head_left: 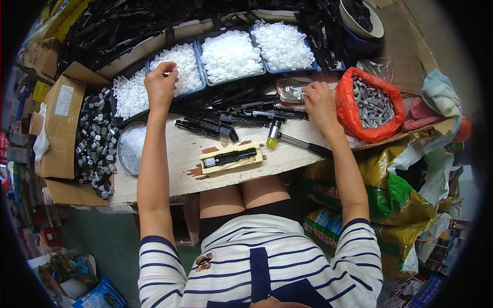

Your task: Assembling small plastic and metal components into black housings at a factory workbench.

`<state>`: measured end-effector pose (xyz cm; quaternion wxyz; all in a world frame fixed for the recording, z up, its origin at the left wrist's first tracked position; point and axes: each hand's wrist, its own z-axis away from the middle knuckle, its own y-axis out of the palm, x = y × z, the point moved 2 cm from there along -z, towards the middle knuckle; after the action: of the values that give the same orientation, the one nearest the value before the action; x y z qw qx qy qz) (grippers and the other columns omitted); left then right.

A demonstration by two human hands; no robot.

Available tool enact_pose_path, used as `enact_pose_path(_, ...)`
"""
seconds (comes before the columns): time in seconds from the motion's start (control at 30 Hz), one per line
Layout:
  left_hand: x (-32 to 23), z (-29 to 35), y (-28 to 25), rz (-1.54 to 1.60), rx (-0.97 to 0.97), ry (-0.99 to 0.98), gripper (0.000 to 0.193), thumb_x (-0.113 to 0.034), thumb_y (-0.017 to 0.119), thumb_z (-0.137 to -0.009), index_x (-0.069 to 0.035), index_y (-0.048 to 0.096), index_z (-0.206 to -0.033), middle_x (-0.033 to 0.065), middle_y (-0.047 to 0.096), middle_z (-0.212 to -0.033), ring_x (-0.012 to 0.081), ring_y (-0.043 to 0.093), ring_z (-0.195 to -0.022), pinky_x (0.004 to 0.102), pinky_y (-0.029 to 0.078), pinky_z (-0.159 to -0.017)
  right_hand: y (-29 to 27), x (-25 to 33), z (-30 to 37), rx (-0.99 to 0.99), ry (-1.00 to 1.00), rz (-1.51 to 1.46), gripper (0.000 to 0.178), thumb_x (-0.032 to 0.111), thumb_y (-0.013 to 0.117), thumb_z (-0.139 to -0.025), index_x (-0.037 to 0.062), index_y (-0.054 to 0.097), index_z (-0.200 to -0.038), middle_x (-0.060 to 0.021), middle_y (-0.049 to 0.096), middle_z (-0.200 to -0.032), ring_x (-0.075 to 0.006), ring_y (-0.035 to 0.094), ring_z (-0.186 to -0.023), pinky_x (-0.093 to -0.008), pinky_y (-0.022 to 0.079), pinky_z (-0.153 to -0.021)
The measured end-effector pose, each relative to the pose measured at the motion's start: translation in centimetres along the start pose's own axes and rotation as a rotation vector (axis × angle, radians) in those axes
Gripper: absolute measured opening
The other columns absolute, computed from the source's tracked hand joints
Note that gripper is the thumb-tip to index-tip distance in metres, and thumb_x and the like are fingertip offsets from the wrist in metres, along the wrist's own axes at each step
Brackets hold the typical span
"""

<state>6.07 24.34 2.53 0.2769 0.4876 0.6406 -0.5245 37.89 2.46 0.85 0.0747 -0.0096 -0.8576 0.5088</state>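
My left hand (161, 84) reaches over a blue tray (191, 42) of small white plastic parts, its fingertips pinched on a small white piece at the tray. My right hand (319, 102) rests by a small dish of metal bits (288, 91), fingers curled; whether it holds anything is unclear. Between the hands lie several long black plastic parts (231, 115) on the white wooden bench (179, 164). A black part sits in a pale wooden jig (231, 158) at the bench's near edge. A small hammer with a yellow-tipped head (287, 137) lies beside the jig.
More blue trays of white parts (231, 54) line the back, behind them a heap of black parts (128, 25). A red bag of grey pieces (372, 105) sits right. Metal clips (95, 143), a cardboard box (61, 128) and a clear lid (131, 149) sit left.
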Motion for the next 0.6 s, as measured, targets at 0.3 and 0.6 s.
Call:
enact_pose_path(0.3,-5.6,8.4,-1.0,0.665,0.128,-0.146,0.018,-0.001,0.063,-0.079,0.003,0.063,-0.096,0.0113,0.064,-0.083,0.014,0.062,-0.066,0.0237,0.051,-0.053,4.3,2.3,-3.1,0.209,0.038,0.233,0.016,0.015,0.062,-0.073,0.0091,0.064,-0.088,-0.0071,0.061,-0.085,-0.025,0.055,-0.085,-0.0422,0.038,-0.072)
enact_pose_path(0.6,-3.9,17.8,-1.9,0.971,0.203,-0.393,0.018,0.003,0.059,-0.081,0.003,0.061,-0.098,0.0148,0.064,-0.087,0.0159,0.062,-0.07,0.0265,0.053,-0.057,3.3,1.3,-2.2,0.118,0.011,0.15,0.011,0.01,0.058,-0.076,0.0147,0.065,-0.083,-0.0014,0.06,-0.082,-0.0212,0.053,-0.085,-0.0385,0.033,-0.072)
